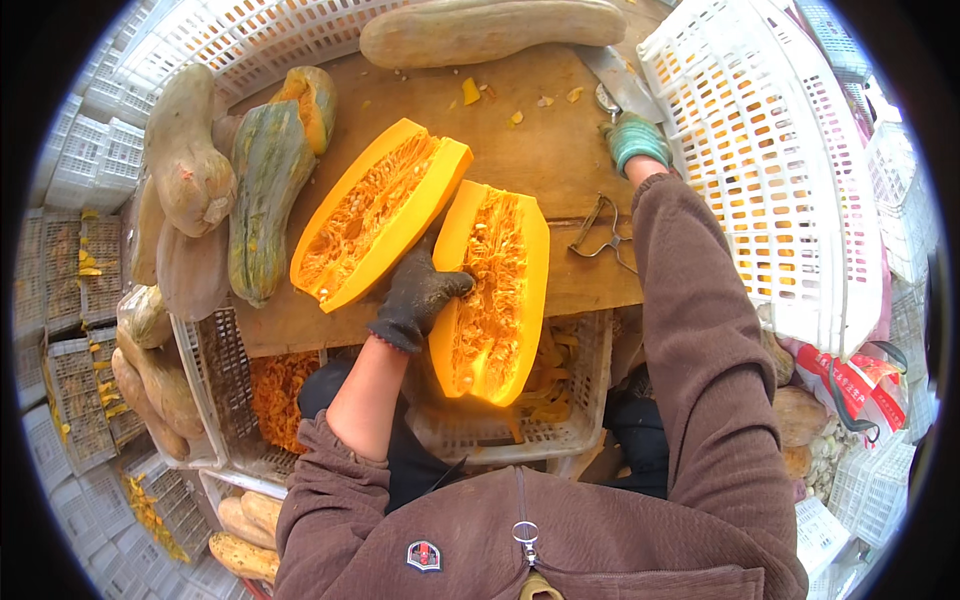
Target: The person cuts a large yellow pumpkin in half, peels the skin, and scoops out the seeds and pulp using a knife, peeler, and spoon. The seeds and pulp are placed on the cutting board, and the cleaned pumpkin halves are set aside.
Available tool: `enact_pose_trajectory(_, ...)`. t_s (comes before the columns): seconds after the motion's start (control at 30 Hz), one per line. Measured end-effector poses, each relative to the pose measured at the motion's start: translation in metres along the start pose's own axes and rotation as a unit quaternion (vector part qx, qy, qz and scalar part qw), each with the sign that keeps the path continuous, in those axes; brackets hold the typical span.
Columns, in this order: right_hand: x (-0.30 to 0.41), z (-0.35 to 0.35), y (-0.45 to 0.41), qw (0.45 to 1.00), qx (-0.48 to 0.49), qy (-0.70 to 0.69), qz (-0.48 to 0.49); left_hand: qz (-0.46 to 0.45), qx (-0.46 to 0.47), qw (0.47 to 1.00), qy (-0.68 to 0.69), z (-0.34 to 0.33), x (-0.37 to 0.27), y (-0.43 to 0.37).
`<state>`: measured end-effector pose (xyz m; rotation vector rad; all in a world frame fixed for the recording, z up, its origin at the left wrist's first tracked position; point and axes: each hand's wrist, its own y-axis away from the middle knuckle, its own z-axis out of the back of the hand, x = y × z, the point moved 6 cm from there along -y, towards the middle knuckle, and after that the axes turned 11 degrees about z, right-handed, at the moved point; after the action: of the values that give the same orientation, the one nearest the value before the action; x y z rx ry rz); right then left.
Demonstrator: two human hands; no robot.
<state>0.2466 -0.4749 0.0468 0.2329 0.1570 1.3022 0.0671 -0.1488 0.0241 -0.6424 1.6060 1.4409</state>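
My left hand [420,296], in a black glove, grips a peeled pumpkin half [499,300], thumb pressed over its seedy cavity. This half's lower end overhangs the front edge of the wooden board [540,142]. Just left of it lies a second peeled half [382,217], cut face up, with seeds and stringy pulp inside. My right hand [637,142], in a green glove, is at the board's right side. Its fingers are by a broad knife blade [626,82] and a small round metal tool head [606,97]; whether it grasps either cannot be made out.
A wire-handled peeler [609,234] lies right of the halves. Unpeeled pumpkins [270,195] crowd the left, and a long one [491,31] spans the back. A white crate [757,165] stands at right. Below the board are a crate of peelings [517,450] and orange pulp [283,397].
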Motion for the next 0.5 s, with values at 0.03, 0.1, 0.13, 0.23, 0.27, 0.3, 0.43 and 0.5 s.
enact_pose_trajectory(0.03,0.003,-0.004,-0.006,1.000,0.011,0.007,0.012,-0.009,-0.007,1.000,-0.012,0.001,-0.001,0.000)
enact_pose_trajectory(0.1,0.006,-0.009,-0.011,0.998,0.032,0.022,0.044,0.004,0.005,1.000,0.011,0.002,0.003,0.001)
enact_pose_trajectory(0.13,0.008,-0.008,-0.010,0.998,0.006,-0.002,0.061,0.012,0.011,1.000,0.024,0.002,0.005,0.002)
enact_pose_trajectory(0.23,0.007,-0.002,0.015,0.983,-0.012,-0.168,0.075,0.036,0.063,0.990,0.122,0.000,0.010,0.010)
enact_pose_trajectory(0.27,0.010,-0.015,0.033,0.897,0.040,-0.439,0.027,0.016,0.060,0.993,0.105,0.000,0.008,0.013)
enact_pose_trajectory(0.3,0.020,-0.015,0.049,0.872,0.055,-0.484,0.053,-0.014,0.063,0.994,0.084,-0.001,0.005,0.018)
enact_pose_trajectory(0.43,0.067,-0.014,0.102,0.845,0.100,-0.498,0.166,-0.031,0.063,0.996,0.060,0.001,0.001,0.041)
enact_pose_trajectory(0.5,0.087,-0.017,0.114,0.873,0.104,-0.438,0.187,0.038,0.068,0.996,0.043,0.008,0.009,0.054)
